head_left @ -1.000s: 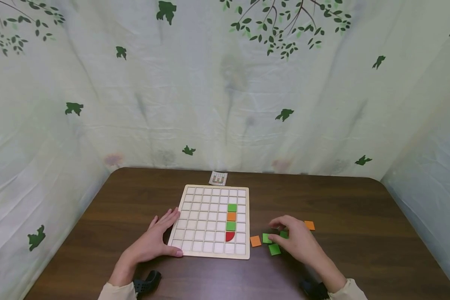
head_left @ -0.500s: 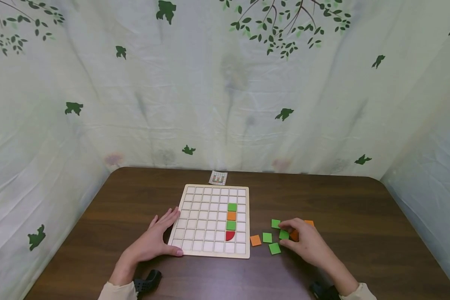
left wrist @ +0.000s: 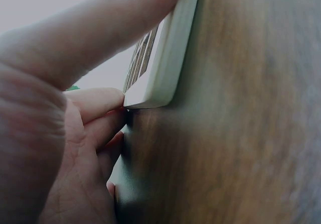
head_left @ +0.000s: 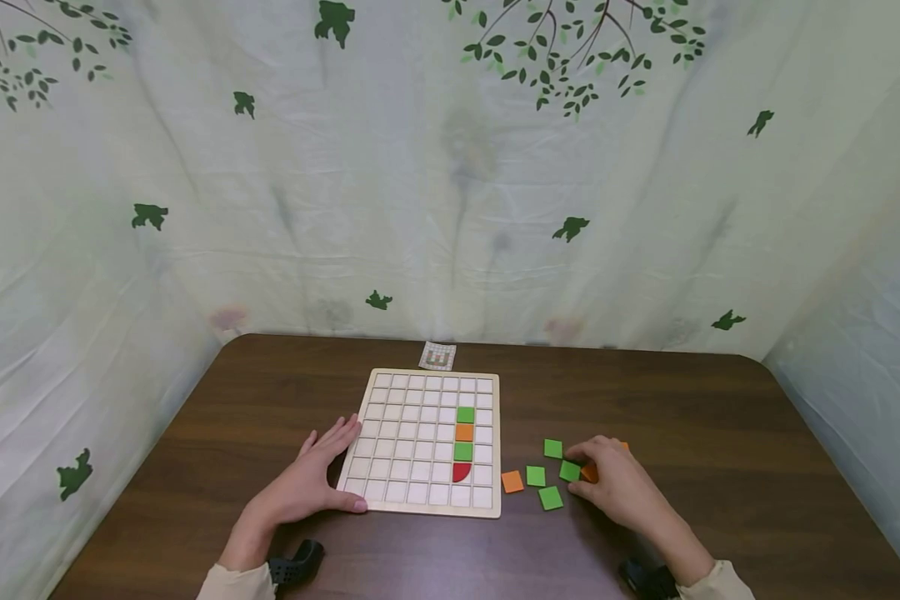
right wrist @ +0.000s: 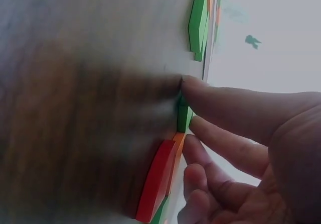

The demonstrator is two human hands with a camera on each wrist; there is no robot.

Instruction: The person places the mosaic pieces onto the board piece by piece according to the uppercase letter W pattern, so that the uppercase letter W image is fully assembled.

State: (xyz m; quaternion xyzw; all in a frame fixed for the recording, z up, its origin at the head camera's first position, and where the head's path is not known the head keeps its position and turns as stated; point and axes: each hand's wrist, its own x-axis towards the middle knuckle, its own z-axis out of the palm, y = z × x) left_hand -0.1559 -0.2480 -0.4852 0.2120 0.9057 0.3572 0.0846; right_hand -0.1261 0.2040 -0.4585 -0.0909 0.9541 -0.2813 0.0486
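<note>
A pale wooden grid board (head_left: 370, 507) lies on the table. In one of its columns sit two green tiles, an orange tile (head_left: 464, 432) and a red quarter-round tile (head_left: 461, 472). My left hand (head_left: 307, 475) rests against its near-left corner, fingers spread along the left side and thumb at the front edge. To the right of the board, my right hand (head_left: 618, 483) has its thumb and index fingertips at either side of a loose green tile (head_left: 569, 471). Seen from the right wrist, the thumb is low by that green tile (right wrist: 184, 116), beside a red piece (right wrist: 156, 181).
More loose green tiles (head_left: 551, 498) and an orange tile (head_left: 512, 482) lie between the board and my right hand. Another orange tile (head_left: 588, 472) is partly under the hand. A small printed card (head_left: 438, 356) lies behind the board, before a leaf-patterned curtain (head_left: 457, 208).
My right hand has moved right, from over the farther green tile to the one now between its fingertips, uncovering the farther one. My left hand and the board stay in place.
</note>
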